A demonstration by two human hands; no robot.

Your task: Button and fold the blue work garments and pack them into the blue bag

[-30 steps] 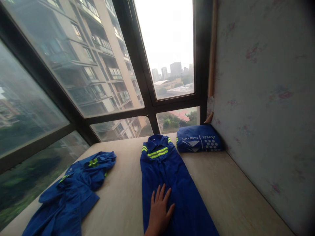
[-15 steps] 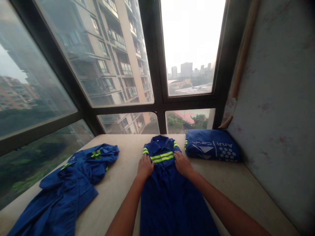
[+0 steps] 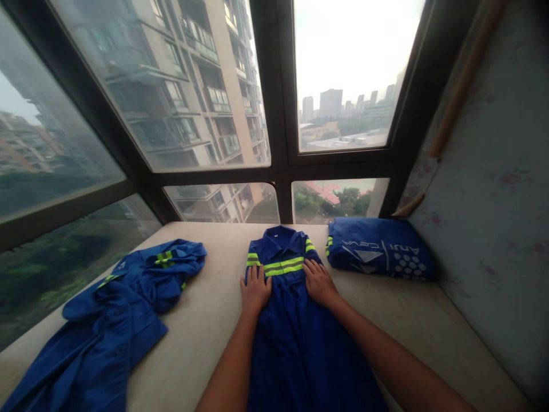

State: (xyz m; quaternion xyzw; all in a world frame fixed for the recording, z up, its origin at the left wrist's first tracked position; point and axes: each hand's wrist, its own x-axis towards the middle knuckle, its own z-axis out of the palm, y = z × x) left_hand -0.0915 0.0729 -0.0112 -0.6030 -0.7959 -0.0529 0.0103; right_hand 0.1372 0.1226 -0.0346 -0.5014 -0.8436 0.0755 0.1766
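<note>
A blue work coverall (image 3: 295, 326) with a collar and yellow-green reflective stripes lies front up, its collar towards the window and its lower part running out of view at the bottom. My left hand (image 3: 256, 288) rests flat on its left edge, just below the chest stripe, with the fingers spread. On the opposite edge, my right hand (image 3: 319, 281) lies palm down, its fingers stretched out over the cloth by the stripe's end. Both hands press on the fabric without gripping it. The sleeves seem tucked in at the sides; their ends are hidden.
A crumpled blue work garment (image 3: 115, 315) is spread along the left side of the pale ledge (image 3: 193, 320). At the back right sits a folded blue garment (image 3: 377, 249) with white printing, against the patterned wall (image 3: 497, 240). Dark window frames (image 3: 281, 197) border the ledge.
The camera view has shifted slightly. My hands stay at the coverall's edges, and the left fingers now lie flatter and more spread. The garments keep their places.
</note>
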